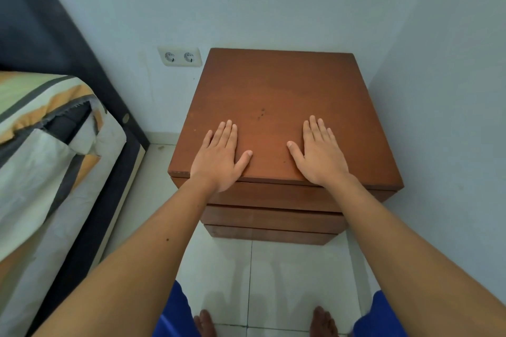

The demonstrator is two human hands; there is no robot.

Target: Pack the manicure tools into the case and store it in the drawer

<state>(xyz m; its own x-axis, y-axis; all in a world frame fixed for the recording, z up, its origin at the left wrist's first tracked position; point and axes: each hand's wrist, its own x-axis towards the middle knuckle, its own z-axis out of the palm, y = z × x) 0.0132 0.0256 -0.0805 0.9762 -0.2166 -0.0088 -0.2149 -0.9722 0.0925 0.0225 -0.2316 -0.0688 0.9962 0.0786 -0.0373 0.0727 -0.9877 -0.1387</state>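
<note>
A brown wooden nightstand (279,90) stands in the corner of the room. My left hand (219,157) lies flat, palm down, on its top near the front left edge, holding nothing. My right hand (319,153) lies flat in the same way near the front right. Below the top, the drawer fronts (273,219) are all closed. No manicure tools and no case are in view.
A bed (46,161) with a striped cover and a dark headboard stands to the left. A double wall socket (180,56) sits left of the nightstand. Walls close in behind and on the right. White floor tiles (273,276) lie under my bare feet.
</note>
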